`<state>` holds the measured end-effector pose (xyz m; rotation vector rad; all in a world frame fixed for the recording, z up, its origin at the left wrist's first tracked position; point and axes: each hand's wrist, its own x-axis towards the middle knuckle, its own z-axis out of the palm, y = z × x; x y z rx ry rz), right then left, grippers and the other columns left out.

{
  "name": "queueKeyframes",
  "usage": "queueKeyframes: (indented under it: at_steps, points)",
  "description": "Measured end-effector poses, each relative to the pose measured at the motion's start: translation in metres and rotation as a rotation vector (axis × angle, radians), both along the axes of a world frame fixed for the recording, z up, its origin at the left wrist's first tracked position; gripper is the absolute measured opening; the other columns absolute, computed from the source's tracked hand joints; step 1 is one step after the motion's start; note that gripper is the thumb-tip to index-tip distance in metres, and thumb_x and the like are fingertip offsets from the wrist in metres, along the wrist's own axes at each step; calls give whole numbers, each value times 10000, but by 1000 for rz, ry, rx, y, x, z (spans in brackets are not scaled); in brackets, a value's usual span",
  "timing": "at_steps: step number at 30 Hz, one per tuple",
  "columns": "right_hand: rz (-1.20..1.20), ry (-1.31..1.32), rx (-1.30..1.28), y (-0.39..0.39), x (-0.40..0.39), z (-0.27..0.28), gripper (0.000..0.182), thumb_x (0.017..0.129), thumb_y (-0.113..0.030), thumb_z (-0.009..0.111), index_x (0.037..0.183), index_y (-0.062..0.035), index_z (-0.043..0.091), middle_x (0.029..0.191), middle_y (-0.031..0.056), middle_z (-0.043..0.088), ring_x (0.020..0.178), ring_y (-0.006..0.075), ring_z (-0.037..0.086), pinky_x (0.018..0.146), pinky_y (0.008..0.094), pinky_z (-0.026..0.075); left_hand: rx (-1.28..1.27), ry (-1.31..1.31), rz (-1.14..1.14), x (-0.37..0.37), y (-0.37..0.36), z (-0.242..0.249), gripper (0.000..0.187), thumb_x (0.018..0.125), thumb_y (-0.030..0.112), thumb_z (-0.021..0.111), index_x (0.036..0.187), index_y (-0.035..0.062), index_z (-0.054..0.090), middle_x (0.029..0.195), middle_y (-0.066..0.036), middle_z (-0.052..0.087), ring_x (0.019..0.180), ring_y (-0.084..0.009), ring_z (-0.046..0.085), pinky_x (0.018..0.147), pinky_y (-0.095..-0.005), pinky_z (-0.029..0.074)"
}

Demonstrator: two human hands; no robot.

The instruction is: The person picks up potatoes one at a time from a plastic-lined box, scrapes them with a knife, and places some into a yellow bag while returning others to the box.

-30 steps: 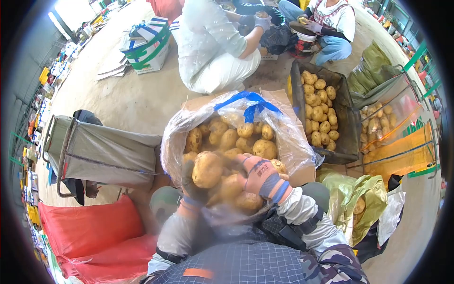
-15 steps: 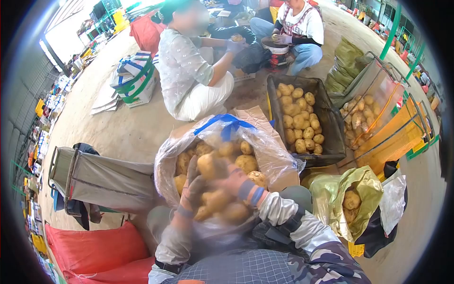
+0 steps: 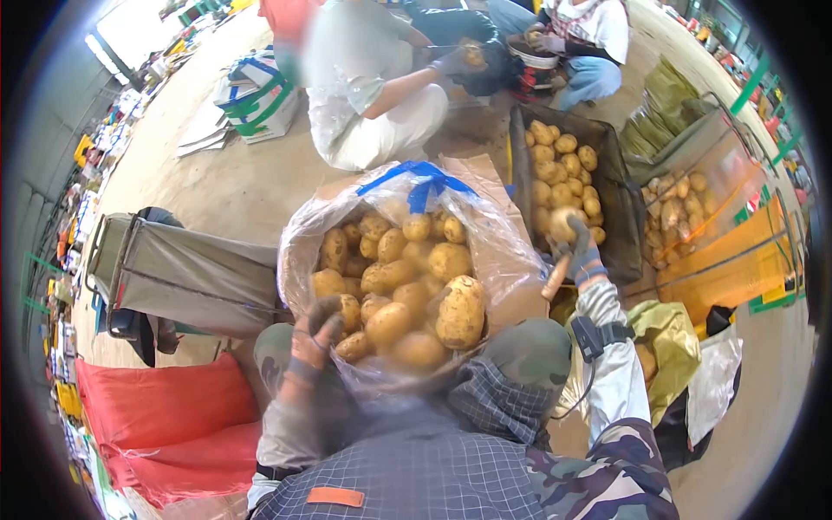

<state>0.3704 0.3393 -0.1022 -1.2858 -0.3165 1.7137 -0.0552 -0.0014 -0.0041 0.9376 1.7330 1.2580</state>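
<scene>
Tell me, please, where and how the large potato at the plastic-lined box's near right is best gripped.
I would come from above and pinch the large potato across its middle, thumb and fingers on its long sides. It is oblong, points away from the person, and its top is uncovered; the plastic liner is on its right.

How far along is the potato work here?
Partway, it seems. Done: crated potatoes fill much of the dark crate. In hand: the right hand holds one potato over the crate; the left hand is empty. Left, presumably: the many boxed potatoes inside the plastic liner.
</scene>
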Motion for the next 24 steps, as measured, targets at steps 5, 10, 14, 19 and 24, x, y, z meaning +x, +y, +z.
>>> queueKeyframes:
  at_steps: [5, 10, 14, 19, 24]
  points:
    - [-63, 151, -114, 2, 37, -77, 318, 832, -438, 733, 858, -138, 631, 590, 37, 559, 471, 169, 515, 447, 318, 446, 71, 715, -257, 35, 12, 11, 606, 774, 192, 787, 1314, 34, 560, 1264, -186, 600, 1185, -340, 583, 986, -414, 487]
    - [-110, 323, -61, 19, 47, -127, 130, 855, -155, 667, 916, -72, 589, 825, 119, 653, 564, 171, 522, 493, 290, 450, -295, 738, -522, 63, 48, 23, 672, 774, 247, 796, 1364, 78, 522, 1315, -237, 565, 1214, -417, 554, 1030, -438, 459]
    - [-34, 139, -71, 3, 25, -84, 160, 824, -173, 673, 921, -56, 622, 839, 119, 655, 599, 206, 549, 532, 348, 476, -247, 742, -553, 55, 62, -12, 720, 740, 285, 835, 1358, 75, 532, 1289, -222, 608, 1240, -372, 558, 1050, -420, 449]
    - [98, 134, 106, 3, 49, -80, 209, 847, -221, 640, 956, -42, 658, 797, 114, 668, 593, 240, 584, 562, 386, 508, -275, 182, -333, 44, 73, 9, 619, 778, 261, 815, 1311, 46, 586, 1209, -155, 650, 1107, -265, 639, 959, -375, 524]
    - [262, -234, 333, -30, -17, 93, 205, 828, -165, 616, 964, -14, 641, 793, 95, 665, 543, 194, 597, 520, 318, 507, -1, -463, -285, 21, 73, 31, 711, 823, 282, 690, 1431, 4, 447, 1301, -131, 588, 1206, -227, 568, 1029, -385, 473]
